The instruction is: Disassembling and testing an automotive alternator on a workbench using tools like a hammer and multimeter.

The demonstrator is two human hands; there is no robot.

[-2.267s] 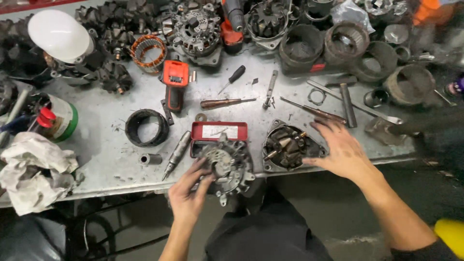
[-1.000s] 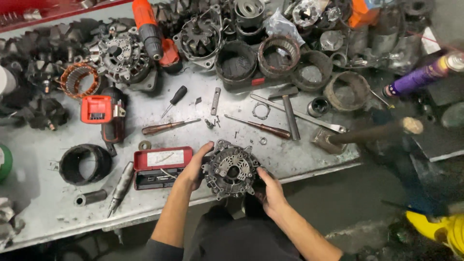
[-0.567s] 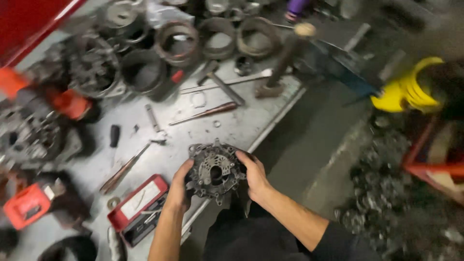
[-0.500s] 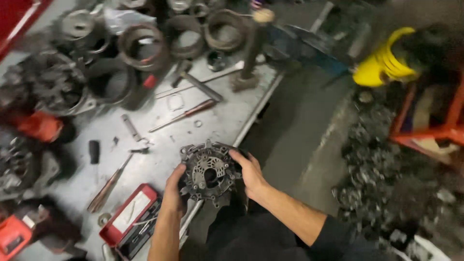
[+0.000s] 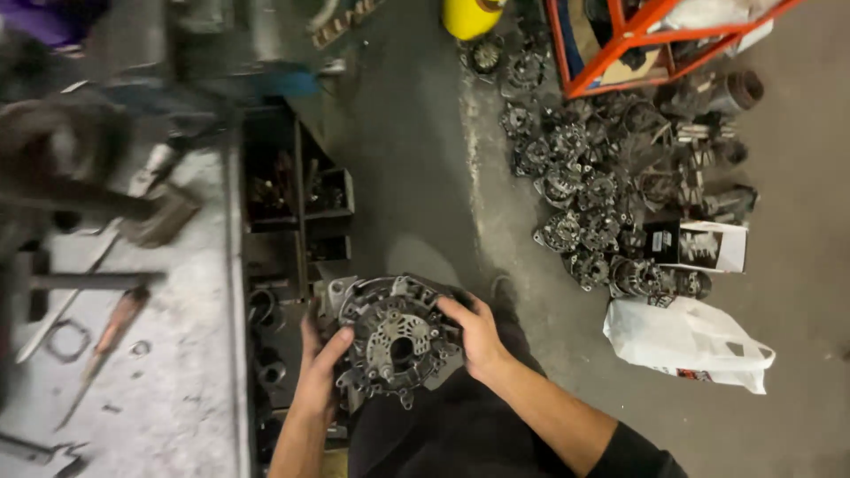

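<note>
The housing [image 5: 396, 339] is dull grey metal with dark grime. The sleeve [image 5: 633, 453] is black. A white bag [image 5: 686, 343] lies on the grey floor [image 5: 797, 221]. The rack [image 5: 651, 35] is orange, the can [image 5: 472, 15] yellow. The worn grey bench [image 5: 177, 354] carries a brown-handled screwdriver [image 5: 106, 336].

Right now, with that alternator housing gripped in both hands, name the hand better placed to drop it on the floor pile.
Right hand, probably. It grips the housing on the side facing the floor pile; the left hand sits on the bench side.
</note>
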